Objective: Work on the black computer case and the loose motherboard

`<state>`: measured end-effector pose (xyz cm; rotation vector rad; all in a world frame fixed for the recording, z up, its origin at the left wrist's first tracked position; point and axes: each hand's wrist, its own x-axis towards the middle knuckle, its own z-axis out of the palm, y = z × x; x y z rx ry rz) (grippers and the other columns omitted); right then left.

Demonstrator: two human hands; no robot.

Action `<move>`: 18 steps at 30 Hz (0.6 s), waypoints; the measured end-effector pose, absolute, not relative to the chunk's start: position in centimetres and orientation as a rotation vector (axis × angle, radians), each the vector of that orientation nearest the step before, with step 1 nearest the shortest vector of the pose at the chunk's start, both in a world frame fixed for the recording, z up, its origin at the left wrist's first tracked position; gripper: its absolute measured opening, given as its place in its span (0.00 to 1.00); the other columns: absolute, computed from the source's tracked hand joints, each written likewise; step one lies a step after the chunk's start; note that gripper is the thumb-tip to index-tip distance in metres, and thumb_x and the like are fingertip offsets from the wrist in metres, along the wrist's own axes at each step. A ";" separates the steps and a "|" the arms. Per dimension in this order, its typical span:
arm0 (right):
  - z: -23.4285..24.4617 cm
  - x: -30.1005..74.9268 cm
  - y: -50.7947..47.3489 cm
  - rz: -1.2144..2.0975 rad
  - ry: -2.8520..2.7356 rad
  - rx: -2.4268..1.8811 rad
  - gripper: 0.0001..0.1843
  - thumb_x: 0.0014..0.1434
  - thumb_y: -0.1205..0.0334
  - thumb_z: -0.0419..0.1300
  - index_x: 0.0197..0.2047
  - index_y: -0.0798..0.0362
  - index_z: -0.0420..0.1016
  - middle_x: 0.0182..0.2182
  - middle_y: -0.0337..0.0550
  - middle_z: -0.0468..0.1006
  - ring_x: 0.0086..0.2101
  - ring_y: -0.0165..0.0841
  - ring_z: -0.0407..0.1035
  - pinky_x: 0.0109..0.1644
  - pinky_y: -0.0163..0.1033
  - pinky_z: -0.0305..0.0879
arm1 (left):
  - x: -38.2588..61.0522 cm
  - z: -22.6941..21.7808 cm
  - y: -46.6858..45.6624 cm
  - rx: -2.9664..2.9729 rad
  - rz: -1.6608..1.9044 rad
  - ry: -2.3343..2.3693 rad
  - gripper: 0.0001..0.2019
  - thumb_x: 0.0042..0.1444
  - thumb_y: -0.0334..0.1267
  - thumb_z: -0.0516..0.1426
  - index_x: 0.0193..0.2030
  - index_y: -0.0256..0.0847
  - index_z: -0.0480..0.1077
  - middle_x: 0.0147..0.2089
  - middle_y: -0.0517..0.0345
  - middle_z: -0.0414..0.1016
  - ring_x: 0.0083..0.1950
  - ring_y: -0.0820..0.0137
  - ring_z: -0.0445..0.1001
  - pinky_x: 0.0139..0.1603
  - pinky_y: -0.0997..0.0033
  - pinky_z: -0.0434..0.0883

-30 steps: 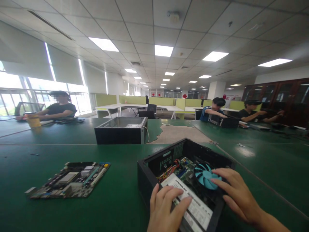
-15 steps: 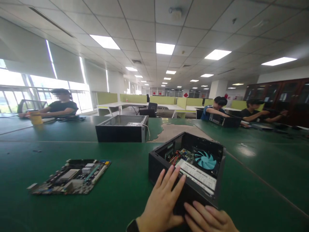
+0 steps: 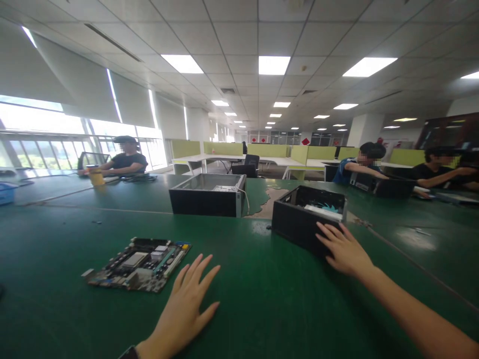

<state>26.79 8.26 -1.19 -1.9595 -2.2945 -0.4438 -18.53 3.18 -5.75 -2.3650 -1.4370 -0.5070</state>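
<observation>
A black computer case (image 3: 305, 229) with its top side uncovered stands right of centre; a teal fan (image 3: 326, 206) and a pale labelled unit (image 3: 322, 213) show inside. My right hand (image 3: 346, 249) rests its spread fingers against the near side of this case, not wrapped round it. My left hand (image 3: 189, 299) is stretched out over the green table, fingers apart and holding nothing. Just left of its fingertips lies a motherboard (image 3: 142, 267), flat, with a square metal-topped chip and several slots facing up.
Another dark computer case (image 3: 205, 202) sits farther back on the green table (image 3: 239, 309). A yellow cup (image 3: 97, 177) stands at the far left near a seated person (image 3: 129, 162). At the right, a person (image 3: 355, 169) bends over another case (image 3: 387, 187).
The case with the teal fan has moved away from me across the table. My left hand has left it and moved left towards the motherboard; my right hand has gone forward with the case.
</observation>
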 end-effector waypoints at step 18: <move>-4.6 15.7 -0.9 0.641 -2.052 -1.594 0.17 0.59 0.49 0.54 0.40 0.50 0.78 0.37 0.42 0.80 0.37 0.35 0.72 0.44 0.39 0.64 | -30.0 -6.3 8.9 -2.045 -0.214 -2.242 0.29 0.54 0.54 0.46 0.56 0.39 0.70 0.55 0.43 0.71 0.53 0.46 0.68 0.50 0.52 0.66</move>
